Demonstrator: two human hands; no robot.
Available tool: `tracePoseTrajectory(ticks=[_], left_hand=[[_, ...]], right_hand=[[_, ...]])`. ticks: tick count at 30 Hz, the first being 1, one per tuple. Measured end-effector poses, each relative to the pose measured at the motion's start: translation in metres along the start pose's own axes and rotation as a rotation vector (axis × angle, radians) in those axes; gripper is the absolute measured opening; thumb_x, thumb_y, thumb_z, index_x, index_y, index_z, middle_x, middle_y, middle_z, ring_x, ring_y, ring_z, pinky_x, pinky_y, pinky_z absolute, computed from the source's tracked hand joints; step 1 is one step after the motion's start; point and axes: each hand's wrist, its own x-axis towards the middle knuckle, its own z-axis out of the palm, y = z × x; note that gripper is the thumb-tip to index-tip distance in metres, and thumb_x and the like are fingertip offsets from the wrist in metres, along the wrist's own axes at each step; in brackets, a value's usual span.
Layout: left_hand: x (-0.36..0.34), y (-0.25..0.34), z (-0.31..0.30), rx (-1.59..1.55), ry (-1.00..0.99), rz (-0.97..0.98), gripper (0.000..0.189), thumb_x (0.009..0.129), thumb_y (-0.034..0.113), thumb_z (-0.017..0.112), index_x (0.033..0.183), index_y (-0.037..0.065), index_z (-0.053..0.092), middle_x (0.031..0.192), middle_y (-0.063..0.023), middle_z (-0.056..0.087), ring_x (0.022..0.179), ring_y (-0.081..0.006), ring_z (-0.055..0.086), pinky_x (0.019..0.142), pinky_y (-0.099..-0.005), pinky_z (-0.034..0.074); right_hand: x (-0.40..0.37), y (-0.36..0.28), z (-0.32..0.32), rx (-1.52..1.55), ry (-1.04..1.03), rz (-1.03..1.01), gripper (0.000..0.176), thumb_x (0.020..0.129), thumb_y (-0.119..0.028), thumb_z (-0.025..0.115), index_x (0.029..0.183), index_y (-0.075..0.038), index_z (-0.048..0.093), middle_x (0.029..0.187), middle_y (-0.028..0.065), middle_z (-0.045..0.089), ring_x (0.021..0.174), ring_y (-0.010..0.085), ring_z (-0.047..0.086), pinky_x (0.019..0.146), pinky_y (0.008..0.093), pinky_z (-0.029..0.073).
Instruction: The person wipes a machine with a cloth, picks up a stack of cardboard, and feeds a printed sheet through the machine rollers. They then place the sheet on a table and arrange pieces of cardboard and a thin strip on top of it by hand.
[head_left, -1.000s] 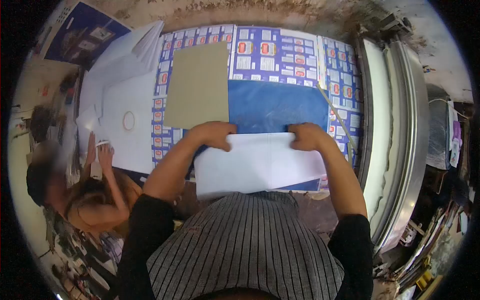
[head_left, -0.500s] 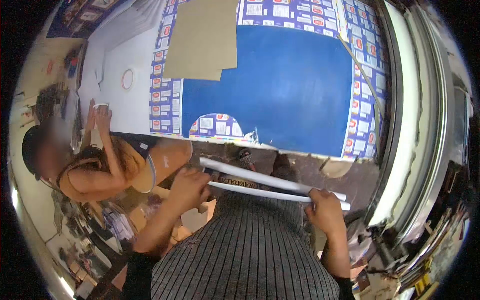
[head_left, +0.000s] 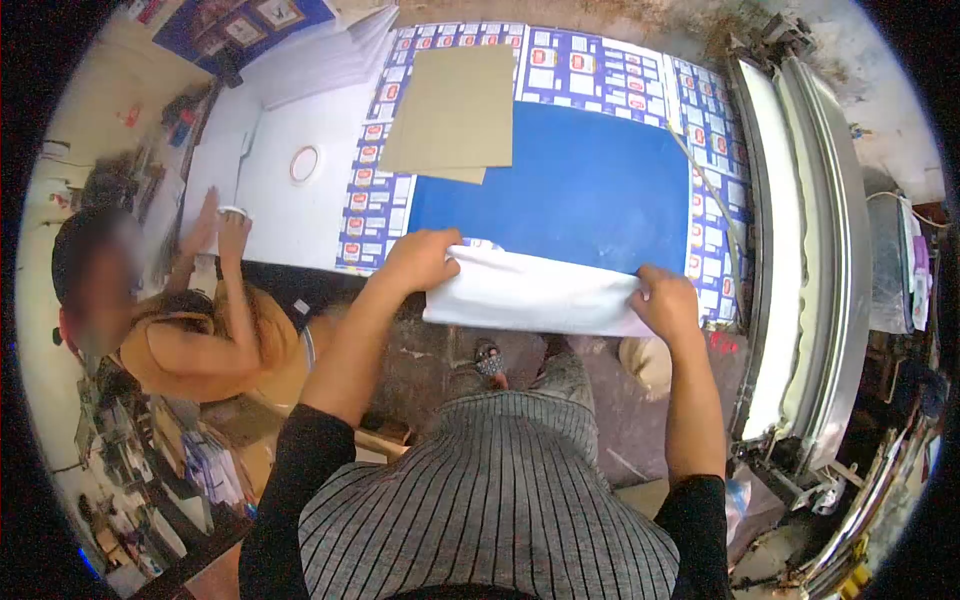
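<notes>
A white sheet (head_left: 530, 292) is stretched between my hands and hangs over the near edge of the table. My left hand (head_left: 422, 262) pinches its left upper corner, and my right hand (head_left: 662, 302) grips its right end. Just beyond it lies a flat blue sheet (head_left: 600, 180), its near edge covered by the white one. Two tan cardboard sheets (head_left: 450, 110) overlap the blue sheet's far left corner. Purple printed paper (head_left: 368, 195) shows under and around the blue sheet.
At left, a person's hand (head_left: 234, 235) works by a white roll (head_left: 235, 212) on the white tabletop. A ring of tape (head_left: 304, 165) lies farther in. A thin strip (head_left: 705, 190) crosses the right side. Beyond it stands a long metal-framed machine (head_left: 840, 250).
Both hands have moved forward from near my body to the table's front edge, carrying the white sheet. Earlier seen as two narrow white bands, it now shows a broad face.
</notes>
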Motion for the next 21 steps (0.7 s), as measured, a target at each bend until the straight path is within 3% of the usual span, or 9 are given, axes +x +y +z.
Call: tracePoseTrajectory(ticks=[3,5,7,9,11,13,21], left_hand=[[0.04,0.002,-0.006,-0.074,0.066,-0.058,0.034,0.08,0.022,0.066,0.112,0.011,0.067,0.102,-0.0174,0.072,0.099,-0.0379,0.067,0.084,-0.0499,0.053],[0.069,0.003,-0.007,-0.048,0.113,-0.058,0.036,0.079,0.023,0.064,0.111,0.008,0.068,0.104,-0.0218,0.071,0.101,-0.0411,0.066,0.09,-0.0497,0.053],[0.094,0.001,-0.007,-0.052,0.169,-0.089,0.038,0.08,0.022,0.064,0.114,0.007,0.067,0.107,-0.0227,0.07,0.103,-0.0407,0.066,0.091,-0.049,0.052],[0.109,0.009,-0.017,-0.093,0.163,-0.123,0.038,0.08,0.021,0.065,0.116,0.006,0.065,0.108,-0.0232,0.069,0.104,-0.0404,0.066,0.091,-0.0491,0.052],[0.119,0.011,-0.024,-0.08,0.234,-0.151,0.04,0.08,0.021,0.066,0.117,0.006,0.064,0.108,-0.0233,0.069,0.104,-0.0403,0.066,0.092,-0.0488,0.052],[0.13,0.015,-0.032,-0.074,0.187,-0.213,0.041,0.081,0.021,0.066,0.118,0.006,0.064,0.109,-0.0229,0.069,0.104,-0.0398,0.066,0.092,-0.0485,0.051],[0.16,0.005,-0.035,-0.095,0.456,-0.114,0.035,0.081,0.017,0.067,0.114,0.006,0.064,0.112,-0.0161,0.069,0.104,-0.0353,0.065,0.091,-0.0484,0.049]], right_hand=[[0.04,0.028,0.015,-0.026,0.027,-0.093,0.021,0.074,-0.019,0.066,0.09,-0.006,0.065,0.083,0.0154,0.069,0.082,0.0384,0.067,0.072,0.051,0.052],[0.065,0.038,0.014,-0.021,-0.078,-0.049,0.02,0.075,-0.018,0.065,0.092,-0.006,0.064,0.086,0.0142,0.069,0.087,0.0366,0.066,0.076,0.0511,0.051],[0.086,0.046,0.014,-0.03,0.022,-0.068,0.022,0.075,-0.018,0.065,0.095,-0.007,0.064,0.092,0.0124,0.069,0.092,0.0337,0.066,0.079,0.0511,0.05],[0.11,0.049,0.005,-0.052,-0.053,-0.044,0.022,0.077,-0.016,0.064,0.097,-0.008,0.064,0.096,0.0109,0.07,0.095,0.0315,0.065,0.081,0.0491,0.048],[0.126,0.056,0.007,-0.043,0.066,-0.103,0.022,0.077,-0.015,0.063,0.098,-0.008,0.065,0.096,0.0106,0.07,0.093,0.0313,0.065,0.081,0.0476,0.047],[0.143,0.059,0.006,-0.045,0.092,-0.116,0.021,0.078,-0.013,0.062,0.098,-0.008,0.065,0.095,0.0106,0.07,0.093,0.0311,0.065,0.082,0.0472,0.046],[0.176,0.069,0.011,-0.004,0.206,-0.104,0.019,0.079,-0.011,0.062,0.098,-0.009,0.065,0.095,0.0101,0.068,0.095,0.0312,0.063,0.087,0.0489,0.045]])
